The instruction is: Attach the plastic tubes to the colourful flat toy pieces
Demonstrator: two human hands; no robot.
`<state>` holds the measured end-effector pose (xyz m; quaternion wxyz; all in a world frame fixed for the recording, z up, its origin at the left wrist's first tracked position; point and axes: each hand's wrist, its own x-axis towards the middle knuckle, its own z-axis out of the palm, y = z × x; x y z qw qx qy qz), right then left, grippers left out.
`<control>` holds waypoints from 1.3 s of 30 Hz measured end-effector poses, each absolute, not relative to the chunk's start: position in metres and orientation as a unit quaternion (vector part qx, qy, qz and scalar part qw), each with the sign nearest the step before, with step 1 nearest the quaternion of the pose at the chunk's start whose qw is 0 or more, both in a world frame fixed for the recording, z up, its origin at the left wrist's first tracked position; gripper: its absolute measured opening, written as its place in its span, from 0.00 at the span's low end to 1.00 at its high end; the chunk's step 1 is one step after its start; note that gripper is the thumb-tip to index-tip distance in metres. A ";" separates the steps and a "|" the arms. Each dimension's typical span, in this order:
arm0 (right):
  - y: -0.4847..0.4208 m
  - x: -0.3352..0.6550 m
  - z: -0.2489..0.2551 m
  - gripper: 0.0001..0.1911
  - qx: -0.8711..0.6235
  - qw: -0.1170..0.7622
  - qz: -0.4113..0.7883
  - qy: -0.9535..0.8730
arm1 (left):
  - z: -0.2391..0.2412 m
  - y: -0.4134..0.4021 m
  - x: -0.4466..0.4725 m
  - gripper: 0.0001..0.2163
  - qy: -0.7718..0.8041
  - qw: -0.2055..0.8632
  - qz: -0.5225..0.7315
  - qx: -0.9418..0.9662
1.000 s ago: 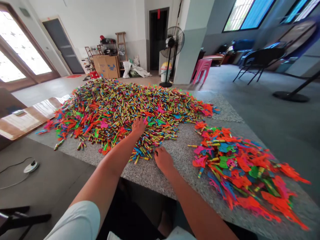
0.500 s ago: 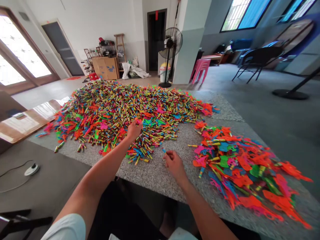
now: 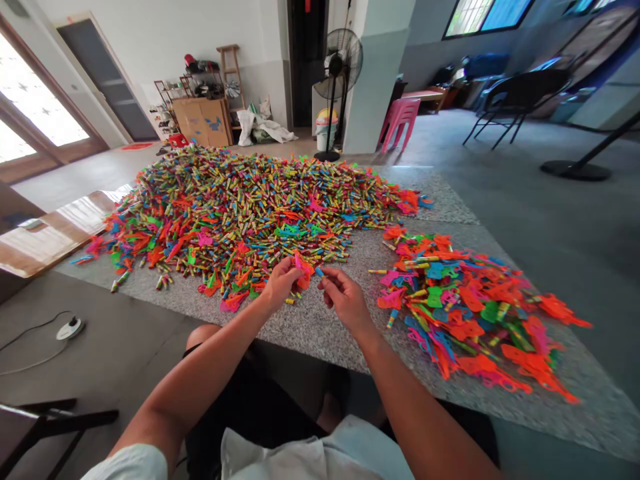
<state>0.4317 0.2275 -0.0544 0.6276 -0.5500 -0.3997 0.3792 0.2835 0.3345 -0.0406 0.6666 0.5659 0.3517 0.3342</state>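
My left hand (image 3: 281, 283) is closed on a flat pink-orange plastic piece (image 3: 303, 268), pinched at the fingertips. Just to its right, my right hand (image 3: 343, 297) pinches a small blue-tipped tube (image 3: 319, 271) between thumb and fingers. The tube's end points at the plastic piece, close to it; whether they touch I cannot tell. Both hands are above the front of a big heap of small striped tubes (image 3: 240, 187), mixed with bright flat plastic pieces. To the right lies a second pile (image 3: 470, 300) of orange, pink, green and blue plastic pieces, some with tubes on them.
The heaps rest on a speckled grey tabletop (image 3: 350, 343), whose front edge is by my knees. Beyond it stand a black pedestal fan (image 3: 335, 67), pink stools (image 3: 400, 120) and a cardboard box (image 3: 203, 122). A white power socket (image 3: 69, 329) lies on the floor at left.
My left hand has come back from the heap toward me and right, bringing the pink-orange plastic piece beside the tube. My right hand has risen slightly in view, still pinching the tube.
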 end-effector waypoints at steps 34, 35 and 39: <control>0.209 0.425 -0.082 0.18 -0.637 0.638 0.171 -0.399 | -0.043 0.322 0.288 0.19 0.351 0.634 0.334 0.603; 0.208 0.425 -0.083 0.18 -0.636 0.634 0.166 -0.407 | -0.042 0.321 0.288 0.20 0.350 0.636 0.335 0.601; 0.205 0.427 -0.083 0.16 -0.626 0.614 0.133 -0.462 | -0.042 0.318 0.287 0.20 0.355 0.640 0.339 0.591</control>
